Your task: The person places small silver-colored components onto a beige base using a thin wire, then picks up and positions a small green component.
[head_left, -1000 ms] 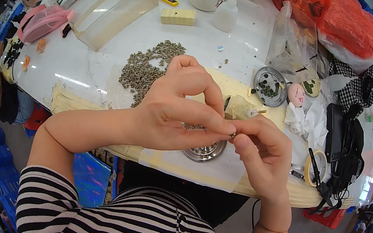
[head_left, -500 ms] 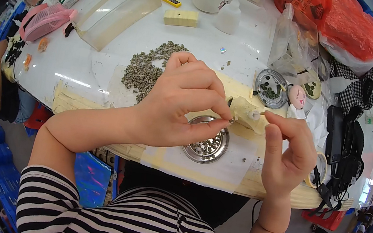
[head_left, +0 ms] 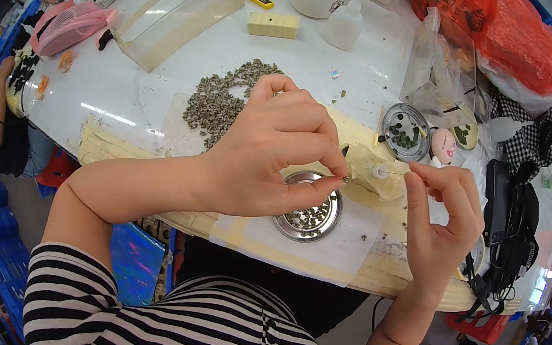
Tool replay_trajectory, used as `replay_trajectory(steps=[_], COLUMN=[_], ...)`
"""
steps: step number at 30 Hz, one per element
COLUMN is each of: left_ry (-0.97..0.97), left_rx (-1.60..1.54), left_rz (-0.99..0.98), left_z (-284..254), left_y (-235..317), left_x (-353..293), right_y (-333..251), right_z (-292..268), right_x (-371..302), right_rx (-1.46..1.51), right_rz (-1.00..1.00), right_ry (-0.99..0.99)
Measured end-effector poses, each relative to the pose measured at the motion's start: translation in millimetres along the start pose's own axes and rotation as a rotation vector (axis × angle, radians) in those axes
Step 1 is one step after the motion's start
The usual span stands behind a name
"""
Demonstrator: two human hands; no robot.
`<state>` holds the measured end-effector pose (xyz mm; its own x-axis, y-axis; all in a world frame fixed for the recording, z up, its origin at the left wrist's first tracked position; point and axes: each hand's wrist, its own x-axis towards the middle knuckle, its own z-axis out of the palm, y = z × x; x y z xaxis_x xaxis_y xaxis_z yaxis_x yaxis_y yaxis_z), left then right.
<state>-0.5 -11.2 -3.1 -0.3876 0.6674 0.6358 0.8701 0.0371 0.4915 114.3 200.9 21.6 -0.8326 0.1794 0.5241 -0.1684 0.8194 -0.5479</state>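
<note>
My left hand (head_left: 285, 156) pinches a small metallic-looking piece (head_left: 346, 179) between thumb and forefinger, just above the near side of a round metal dish (head_left: 335, 213) of small dark parts. At its fingertips stands a block wrapped in cream tape (head_left: 365, 163), with a white nub (head_left: 383, 171) on its right side. From that nub a thin needle-like rod (head_left: 397, 173) runs to my right hand (head_left: 447, 219), whose thumb and forefinger close on its outer end. Whether the rod enters the nub is too fine to tell.
Behind my left hand lies a heap of small grey parts (head_left: 219, 102). A second metal dish (head_left: 424, 143) holds dark green pieces, beside a pink oval object (head_left: 442, 146). Farther back are a yellow block (head_left: 273, 26), a white squeeze bottle (head_left: 343, 27) and a clear tray (head_left: 171, 14).
My right hand has moved to the right, away from the taped block, and more of the thin rod shows. My left hand keeps its pinch almost in place.
</note>
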Motion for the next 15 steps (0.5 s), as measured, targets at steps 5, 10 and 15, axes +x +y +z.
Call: replay_trajectory(steps=[5, 10, 15], left_ry=[0.011, 0.006, 0.009], left_rx=[0.01, 0.002, 0.006], left_rz=[0.019, 0.016, 0.021], left_z=[-1, 0, 0], left_y=[2, 1, 2], left_x=[0, 0, -1], right_y=[-4, -4, -6], right_z=[0, 8, 11], right_x=[-8, -11, -12], right_rx=[0.215, 0.255, 0.241], right_rz=[-0.125, -0.192, -0.215], right_ry=[0.122, 0.051, 0.039])
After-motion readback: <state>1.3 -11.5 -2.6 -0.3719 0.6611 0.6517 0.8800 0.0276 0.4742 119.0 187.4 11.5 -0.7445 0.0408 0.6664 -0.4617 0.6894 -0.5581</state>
